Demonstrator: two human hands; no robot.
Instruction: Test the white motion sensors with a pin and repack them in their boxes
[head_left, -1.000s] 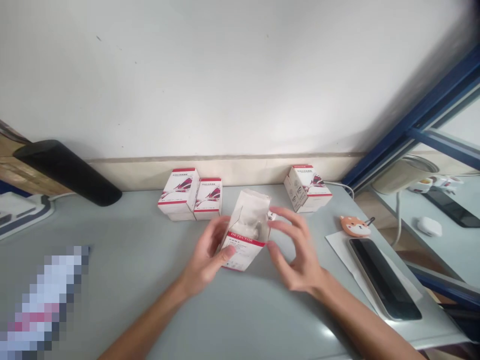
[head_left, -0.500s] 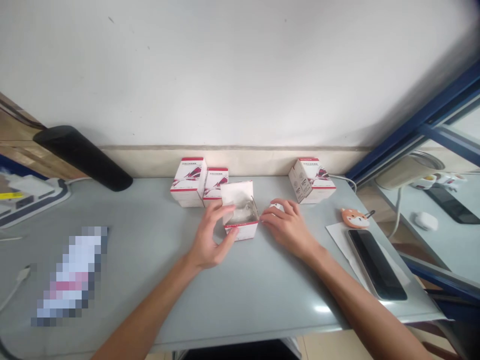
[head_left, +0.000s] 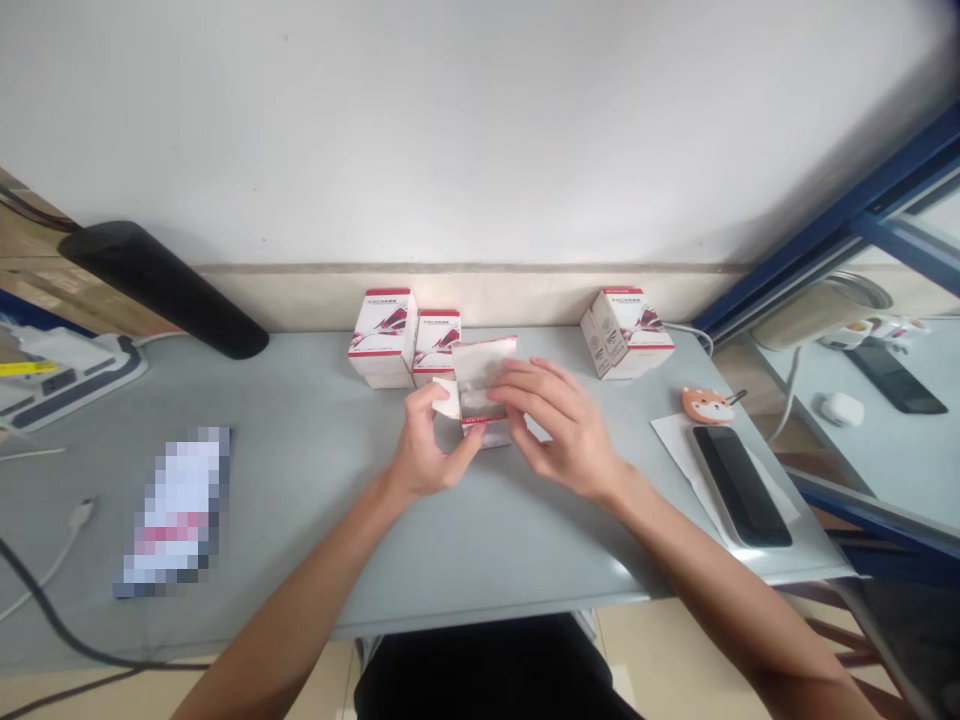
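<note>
A small white and red cardboard box [head_left: 495,436] stands on the desk with its top open and its back lid raised. Inside lies something pale and translucent, partly covered by my fingers. My left hand [head_left: 431,448] grips the box at its left side, thumb at the front edge and fingers at the white side flap [head_left: 447,398]. Over the right part of the opening hovers my right hand [head_left: 559,425], its fingers bent, slightly blurred and apart from the thumb. I see nothing held in it. A white flap shows below its palm.
Two similar boxes [head_left: 381,335] [head_left: 438,345] stand behind on the left, and a pair [head_left: 630,335] on the right, by the wall. A phone [head_left: 741,485] lies on paper beside an orange animal-face item [head_left: 707,404]. Left are a black cylinder [head_left: 169,290] and a cable [head_left: 81,515].
My right hand has moved from beside the box to over its opening. The left fingers have closed on the side flap. The view has shifted, showing more of the desk's front edge.
</note>
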